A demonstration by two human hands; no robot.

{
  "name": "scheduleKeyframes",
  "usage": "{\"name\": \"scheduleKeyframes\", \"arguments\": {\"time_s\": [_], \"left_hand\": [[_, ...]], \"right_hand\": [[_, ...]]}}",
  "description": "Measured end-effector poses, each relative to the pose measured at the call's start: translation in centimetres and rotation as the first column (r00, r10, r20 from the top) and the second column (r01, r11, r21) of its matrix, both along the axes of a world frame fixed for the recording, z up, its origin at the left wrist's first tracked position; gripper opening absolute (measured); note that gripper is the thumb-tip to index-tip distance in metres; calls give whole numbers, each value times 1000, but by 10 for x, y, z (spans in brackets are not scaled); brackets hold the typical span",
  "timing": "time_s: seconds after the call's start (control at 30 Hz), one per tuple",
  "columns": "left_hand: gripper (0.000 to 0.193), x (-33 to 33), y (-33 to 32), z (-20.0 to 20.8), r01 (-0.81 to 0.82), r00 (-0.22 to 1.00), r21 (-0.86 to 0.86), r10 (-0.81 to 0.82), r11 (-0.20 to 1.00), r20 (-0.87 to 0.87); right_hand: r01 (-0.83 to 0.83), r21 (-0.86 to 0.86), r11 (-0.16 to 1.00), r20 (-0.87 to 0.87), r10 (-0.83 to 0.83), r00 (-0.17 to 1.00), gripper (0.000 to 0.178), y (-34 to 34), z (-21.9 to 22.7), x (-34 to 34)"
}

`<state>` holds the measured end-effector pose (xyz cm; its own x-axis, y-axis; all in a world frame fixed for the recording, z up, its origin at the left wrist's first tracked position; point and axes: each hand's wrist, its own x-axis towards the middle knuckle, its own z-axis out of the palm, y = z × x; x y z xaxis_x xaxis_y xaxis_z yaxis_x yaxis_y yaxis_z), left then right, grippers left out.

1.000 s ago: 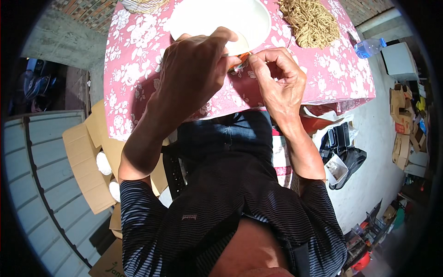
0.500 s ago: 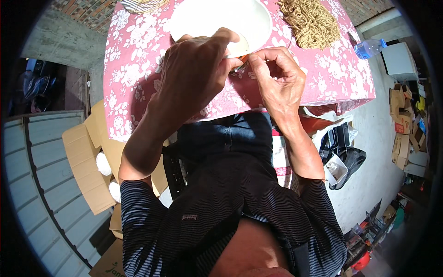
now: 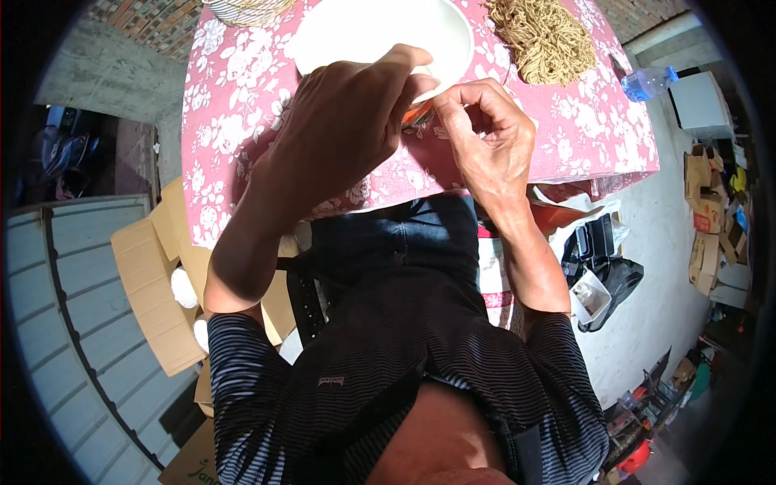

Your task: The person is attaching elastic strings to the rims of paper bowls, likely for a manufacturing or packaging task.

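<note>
The 2 hands are positioned close together, inboard of the near edge of the table (image 3: 586, 121), which carries a pink cloth with white flowers. Left hand (image 3: 343, 109): in shade, back of hand upward, fingers bent; the palm side is hidden from where I stand, so its grip cannot be determined. Right hand (image 3: 495, 133): thumb and forefinger pinched at the tips; any item between them is too small to make out.

A small orange object (image 3: 415, 115) is located between the 2 hands, just beside the near rim of a white dish (image 3: 380, 28). It is partly covered by the left hand; its full shape is not visible.

To the right of the dish, toward the table's right edge, lies 1 bundle of tan cord (image 3: 541, 42). At that edge: 1 clear bottle (image 3: 647, 84) with a blue cap. Toward the left edge, beyond the hands: 1 ribbed round container (image 3: 249, 11).
</note>
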<state>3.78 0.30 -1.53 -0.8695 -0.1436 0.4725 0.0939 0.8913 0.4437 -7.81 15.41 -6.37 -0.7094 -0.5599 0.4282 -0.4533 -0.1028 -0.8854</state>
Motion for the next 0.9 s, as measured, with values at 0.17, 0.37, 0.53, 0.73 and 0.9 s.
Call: {"name": "scheduleKeyframes", "arguments": {"time_s": [0.17,0.37,0.53,0.73,0.9], "left_hand": [[20,-7,-8,7,55,997,-66,-51,996,52],[12,-19,-21,5,189,981,-196,-195,962,-11],[19,-20,-22,1,151,988,-166,-148,974,33],[20,-17,-17,9,96,978,-139,-68,986,198],[18,-8,-25,9,70,997,-232,-61,970,47]], "right_hand": [[9,35,999,-70,-7,998,6,0,0,-1],[-15,60,998,-108,21,994,8,4,2,-3],[-53,57,997,-71,57,996,10,5,3,-2],[-143,3,990,131,141,981,19,7,1,0],[-209,116,971,178,187,966,31,11,27,1]]}}
